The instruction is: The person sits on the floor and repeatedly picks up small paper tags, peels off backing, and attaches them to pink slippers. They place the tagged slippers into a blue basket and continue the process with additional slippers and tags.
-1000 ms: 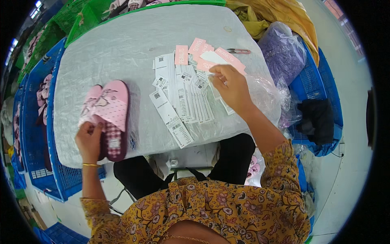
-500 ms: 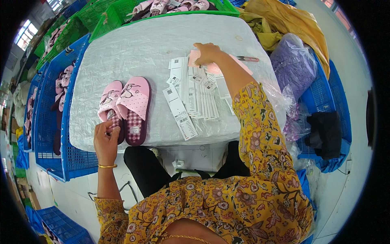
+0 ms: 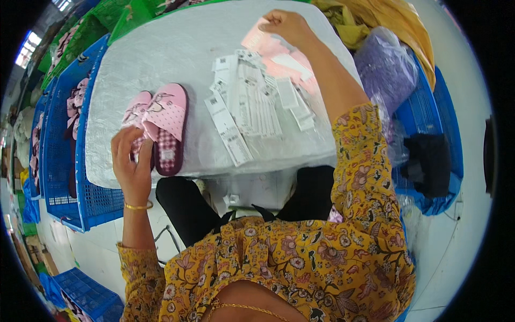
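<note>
Right hand (image 3: 287, 27) pinches pink rectangular paper card (image 3: 254, 36); pink fabric slippers (image 3: 168, 110) lie at its eight o'clock, twelve-to-six lengthwise, nearer spread left hand (image 3: 132, 165).

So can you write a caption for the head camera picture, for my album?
Left hand by pink slippers, right hand pinching a pink card, white tags between them on the table.

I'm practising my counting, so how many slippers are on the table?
2: the left slipper, partly covered by the left hand, and the right slipper, close beside it.
</note>
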Demonstrator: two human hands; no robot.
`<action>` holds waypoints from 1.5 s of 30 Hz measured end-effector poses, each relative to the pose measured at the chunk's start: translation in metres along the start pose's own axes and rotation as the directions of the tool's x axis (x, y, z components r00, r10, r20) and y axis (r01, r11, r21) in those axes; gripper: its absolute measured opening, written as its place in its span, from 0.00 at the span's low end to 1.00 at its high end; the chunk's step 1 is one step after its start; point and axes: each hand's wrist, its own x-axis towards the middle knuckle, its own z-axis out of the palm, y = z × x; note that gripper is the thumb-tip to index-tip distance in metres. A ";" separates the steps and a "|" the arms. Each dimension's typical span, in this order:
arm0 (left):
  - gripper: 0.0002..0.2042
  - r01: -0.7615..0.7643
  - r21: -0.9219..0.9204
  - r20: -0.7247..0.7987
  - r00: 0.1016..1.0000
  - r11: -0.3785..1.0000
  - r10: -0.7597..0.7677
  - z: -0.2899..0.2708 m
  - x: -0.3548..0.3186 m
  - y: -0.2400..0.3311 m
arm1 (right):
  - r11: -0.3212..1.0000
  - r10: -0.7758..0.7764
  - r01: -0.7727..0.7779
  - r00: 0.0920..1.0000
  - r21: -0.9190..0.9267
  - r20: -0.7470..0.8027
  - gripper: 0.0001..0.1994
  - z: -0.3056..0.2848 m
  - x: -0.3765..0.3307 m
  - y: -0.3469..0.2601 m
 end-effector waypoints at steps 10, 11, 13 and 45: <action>0.12 0.082 -0.471 0.341 0.935 0.878 0.096 0.104 0.053 0.134 | 0.965 -0.069 0.031 0.988 0.262 0.135 0.11 -0.034 -0.155 -0.115; 0.11 0.174 -0.534 0.385 0.921 0.828 0.055 0.117 0.051 0.133 | 0.968 -0.096 0.093 0.995 0.235 0.002 0.11 -0.038 -0.164 -0.109; 0.10 0.275 -0.608 0.432 0.902 0.745 0.019 0.137 0.051 0.136 | 0.971 -0.148 0.190 0.954 0.144 -0.261 0.12 -0.051 -0.190 -0.084; 0.13 0.657 -0.523 0.836 0.521 0.544 0.174 0.317 0.021 0.220 | 0.982 -0.189 0.184 0.910 -0.048 -0.369 0.04 -0.010 -0.353 -0.019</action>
